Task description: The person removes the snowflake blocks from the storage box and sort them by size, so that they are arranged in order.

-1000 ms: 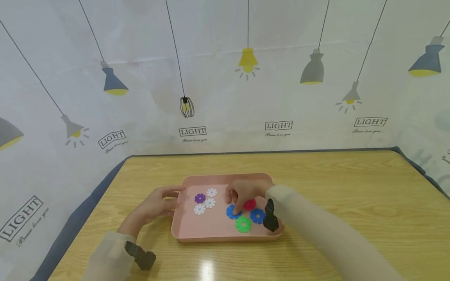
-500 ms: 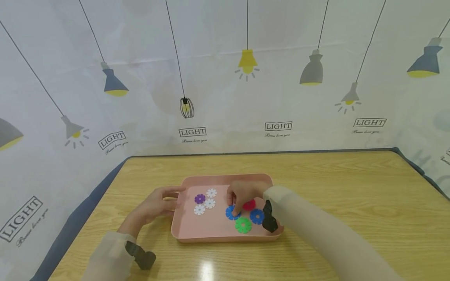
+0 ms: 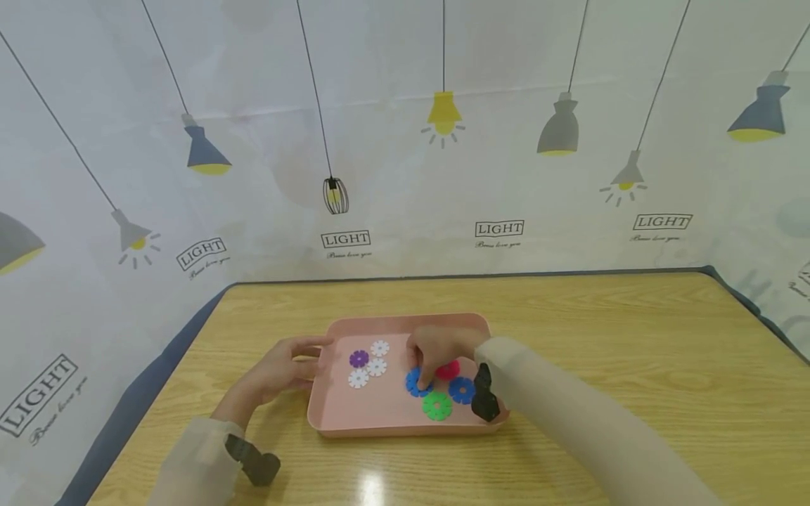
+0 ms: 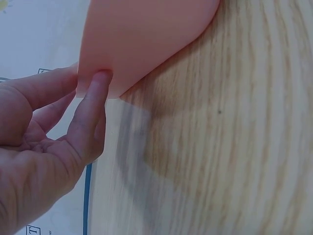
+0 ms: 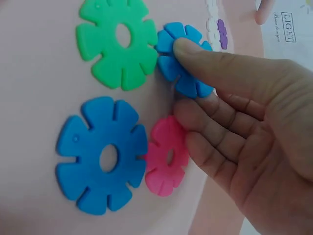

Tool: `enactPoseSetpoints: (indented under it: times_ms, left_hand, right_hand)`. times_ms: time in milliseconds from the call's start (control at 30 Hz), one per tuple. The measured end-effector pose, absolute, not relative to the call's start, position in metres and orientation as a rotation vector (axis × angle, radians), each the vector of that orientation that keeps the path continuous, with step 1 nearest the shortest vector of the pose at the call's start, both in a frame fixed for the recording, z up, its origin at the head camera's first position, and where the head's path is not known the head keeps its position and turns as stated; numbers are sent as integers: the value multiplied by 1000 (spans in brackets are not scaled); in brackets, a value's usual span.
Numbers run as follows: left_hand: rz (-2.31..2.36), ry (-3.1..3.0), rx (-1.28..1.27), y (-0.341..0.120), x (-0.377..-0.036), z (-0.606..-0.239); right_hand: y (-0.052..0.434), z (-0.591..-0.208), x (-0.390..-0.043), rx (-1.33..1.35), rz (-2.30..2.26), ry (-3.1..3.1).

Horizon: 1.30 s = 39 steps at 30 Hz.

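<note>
My right hand (image 5: 244, 147) is down in the pink tray (image 3: 405, 414), thumb and fingers pinching the small blue disc (image 5: 183, 61) that lies right of the tray's middle, beside the green disc (image 5: 117, 41) and just above the red disc (image 5: 166, 154). To judge by its look it is thin, stiff plastic, very light, and smooth enough to skate on the tray floor, so I take it by the rim, where the notches between the petals give my fingertips something to catch. It seems to be tipping up off the floor on the thumb side, though my fingers hide the far edge and I can't be sure. Being round, it has no long axis; its flat face points up. The big blue disc (image 5: 100, 154) lies untouched nearby. My left hand (image 4: 44, 142) steadies the tray, pinching its left rim between thumb and fingers.
</note>
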<state>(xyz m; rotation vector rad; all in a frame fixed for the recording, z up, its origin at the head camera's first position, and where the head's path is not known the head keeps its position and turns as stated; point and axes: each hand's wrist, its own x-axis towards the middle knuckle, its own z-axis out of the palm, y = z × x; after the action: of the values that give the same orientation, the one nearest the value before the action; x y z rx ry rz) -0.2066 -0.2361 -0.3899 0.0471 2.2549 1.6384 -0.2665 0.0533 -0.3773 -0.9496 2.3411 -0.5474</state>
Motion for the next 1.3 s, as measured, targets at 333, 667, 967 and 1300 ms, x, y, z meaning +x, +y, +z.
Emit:
enactPoseSetpoints:
  times_ms: [333, 667, 967, 1300]
  left_hand:
    - [1650, 2241, 59, -236, -207, -391]
    - [1639, 2246, 58, -236, -209, -392]
    - [1658, 2241, 39, -235, -204, -393]
    - [1646, 2251, 37, -234, -205, -390]
  right_hand:
    - [70, -371, -262, -1143, -685, 2352]
    - [114, -356, -261, -1097, -892, 2370]
    - [176, -350, -261, -1064, -985, 2421]
    - [246, -374, -262, -849, -1170, 2413]
